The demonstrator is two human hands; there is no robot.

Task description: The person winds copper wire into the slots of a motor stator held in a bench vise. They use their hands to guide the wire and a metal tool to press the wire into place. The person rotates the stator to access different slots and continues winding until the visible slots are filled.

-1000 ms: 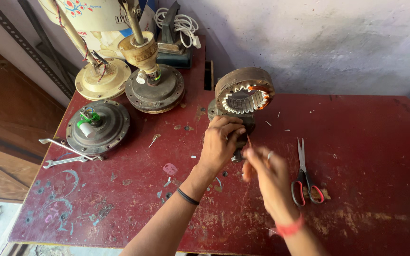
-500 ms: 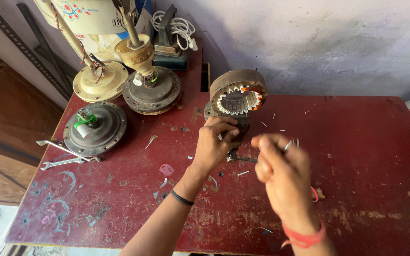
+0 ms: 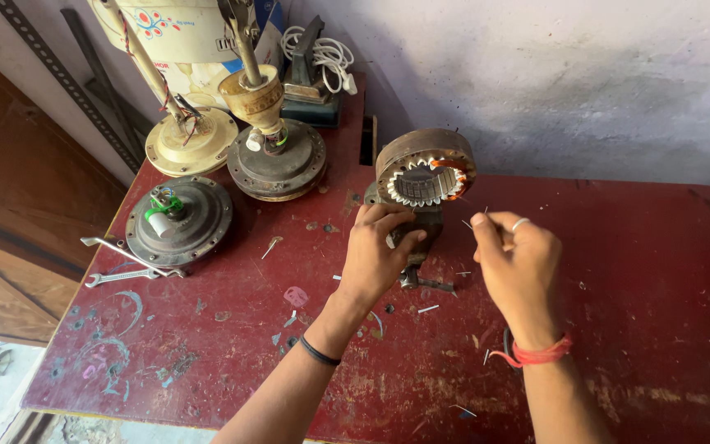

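Observation:
A rusty ring-shaped motor stator (image 3: 425,168) with white slot liners and some copper winding stands upright on a small clamp stand (image 3: 422,230) at the middle of the red table (image 3: 643,271). My left hand (image 3: 375,256) grips the stand just below the stator. My right hand (image 3: 515,255) is raised to the right of the stator, with its fingertips pinched on a thin strand of wire (image 3: 473,226) that runs toward the ring. Short wire scraps (image 3: 427,309) lie on the table under my hands.
Three fan motor housings stand at the back left: a dark one (image 3: 178,218), a cream one (image 3: 191,140) and a brown one (image 3: 277,160). Two spanners (image 3: 121,267) lie at the left edge. A coiled white cable (image 3: 326,53) rests by the wall. Dark scissor handles (image 3: 506,344) peek out beside my right wrist.
My right hand has risen from the table and moved up toward the stator's right side. My left hand has stayed on the stand. The scissors are now mostly hidden behind my right wrist.

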